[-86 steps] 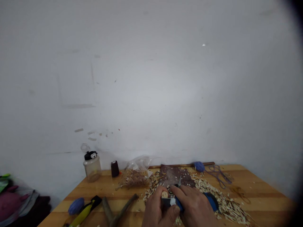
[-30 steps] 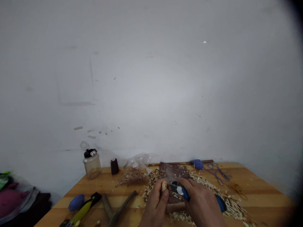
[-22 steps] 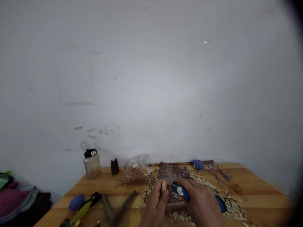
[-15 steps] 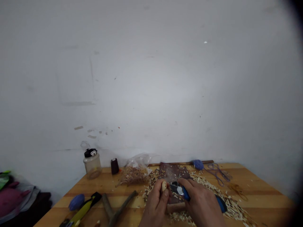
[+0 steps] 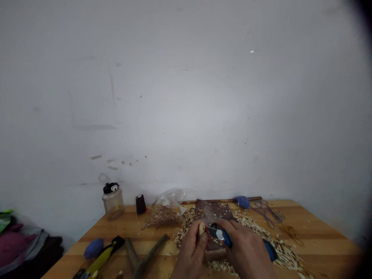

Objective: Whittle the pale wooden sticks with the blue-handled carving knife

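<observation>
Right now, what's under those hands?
Pale wood shavings and a brown sheet lie under the left hand and right hand. The hands hide the spot right beneath them, so that part cannot be seen.

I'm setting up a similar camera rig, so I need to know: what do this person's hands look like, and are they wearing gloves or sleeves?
The left hand and right hand are both bare, with no gloves, tape or finger guards. No rings or wristbands can be seen. Both forearms run off the bottom edge of the head view, so no sleeve or cuff shows, and what the person wears there can't be told.
</observation>
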The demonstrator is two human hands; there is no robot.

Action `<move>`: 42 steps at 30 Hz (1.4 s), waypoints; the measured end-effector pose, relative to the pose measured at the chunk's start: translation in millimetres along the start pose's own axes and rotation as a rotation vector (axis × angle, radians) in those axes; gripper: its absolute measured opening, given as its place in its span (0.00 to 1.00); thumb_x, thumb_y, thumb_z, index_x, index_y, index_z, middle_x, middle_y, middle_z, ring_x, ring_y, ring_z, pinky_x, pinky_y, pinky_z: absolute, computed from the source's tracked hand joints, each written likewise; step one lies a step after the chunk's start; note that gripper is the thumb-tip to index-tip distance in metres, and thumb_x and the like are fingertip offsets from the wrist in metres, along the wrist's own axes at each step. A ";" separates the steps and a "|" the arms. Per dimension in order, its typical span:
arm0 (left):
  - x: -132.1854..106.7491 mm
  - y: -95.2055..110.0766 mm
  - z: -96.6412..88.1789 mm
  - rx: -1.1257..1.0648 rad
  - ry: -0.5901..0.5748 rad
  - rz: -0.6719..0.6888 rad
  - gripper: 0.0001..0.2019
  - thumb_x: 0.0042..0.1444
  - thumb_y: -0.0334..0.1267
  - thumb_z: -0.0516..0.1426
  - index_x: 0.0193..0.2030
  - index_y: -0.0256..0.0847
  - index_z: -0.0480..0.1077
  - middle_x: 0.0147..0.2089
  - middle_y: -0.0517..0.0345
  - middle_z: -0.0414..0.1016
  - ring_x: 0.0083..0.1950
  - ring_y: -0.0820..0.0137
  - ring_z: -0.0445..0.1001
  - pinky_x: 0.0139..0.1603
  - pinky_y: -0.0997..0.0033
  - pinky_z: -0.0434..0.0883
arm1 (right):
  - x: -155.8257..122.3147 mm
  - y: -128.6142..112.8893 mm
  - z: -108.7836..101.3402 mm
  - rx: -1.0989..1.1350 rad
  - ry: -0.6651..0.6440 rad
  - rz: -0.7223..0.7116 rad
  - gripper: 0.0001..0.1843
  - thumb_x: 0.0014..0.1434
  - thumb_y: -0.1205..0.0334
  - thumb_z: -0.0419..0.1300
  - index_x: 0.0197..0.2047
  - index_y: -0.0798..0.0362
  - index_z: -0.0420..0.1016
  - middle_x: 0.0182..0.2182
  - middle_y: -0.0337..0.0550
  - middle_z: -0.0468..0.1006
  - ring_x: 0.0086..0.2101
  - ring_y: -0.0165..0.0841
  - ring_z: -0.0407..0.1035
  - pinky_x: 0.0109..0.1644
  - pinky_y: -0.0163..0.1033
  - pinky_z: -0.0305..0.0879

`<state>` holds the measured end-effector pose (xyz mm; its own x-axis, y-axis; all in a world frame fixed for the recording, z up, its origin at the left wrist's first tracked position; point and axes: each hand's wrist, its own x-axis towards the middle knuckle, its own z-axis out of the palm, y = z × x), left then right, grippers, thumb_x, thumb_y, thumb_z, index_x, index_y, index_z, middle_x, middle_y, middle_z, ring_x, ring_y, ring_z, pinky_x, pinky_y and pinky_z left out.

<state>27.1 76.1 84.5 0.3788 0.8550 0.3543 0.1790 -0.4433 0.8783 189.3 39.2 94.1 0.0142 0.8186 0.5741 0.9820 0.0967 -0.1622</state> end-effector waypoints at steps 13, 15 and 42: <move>2.0 -3.0 2.8 -0.140 0.027 0.092 0.18 0.57 0.54 0.49 0.39 0.39 0.65 0.25 0.64 0.59 0.25 0.75 0.59 0.26 0.76 0.60 | -1.7 -13.0 0.6 -0.003 0.013 -0.042 0.23 0.46 0.76 0.58 0.42 0.42 0.73 0.30 0.36 0.76 0.31 0.34 0.71 0.35 0.35 0.59; 1.6 -4.5 4.3 -0.170 0.017 0.057 0.18 0.57 0.55 0.49 0.38 0.39 0.64 0.23 0.66 0.59 0.23 0.75 0.60 0.25 0.77 0.60 | -1.9 -14.7 1.1 -0.009 0.020 -0.053 0.25 0.45 0.77 0.57 0.43 0.42 0.73 0.29 0.36 0.76 0.31 0.33 0.71 0.35 0.34 0.58; 0.7 -0.4 8.2 -0.112 0.053 -0.072 0.05 0.51 0.34 0.52 0.34 0.40 0.67 0.21 0.67 0.61 0.21 0.75 0.62 0.22 0.79 0.60 | 1.5 -15.0 5.8 -0.043 0.003 -0.074 0.21 0.48 0.74 0.60 0.43 0.43 0.74 0.29 0.36 0.77 0.30 0.34 0.72 0.33 0.35 0.57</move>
<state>34.7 74.7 81.8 0.3198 0.8977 0.3030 0.1005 -0.3501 0.9313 173.5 42.3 92.7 -0.0583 0.8085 0.5856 0.9876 0.1322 -0.0843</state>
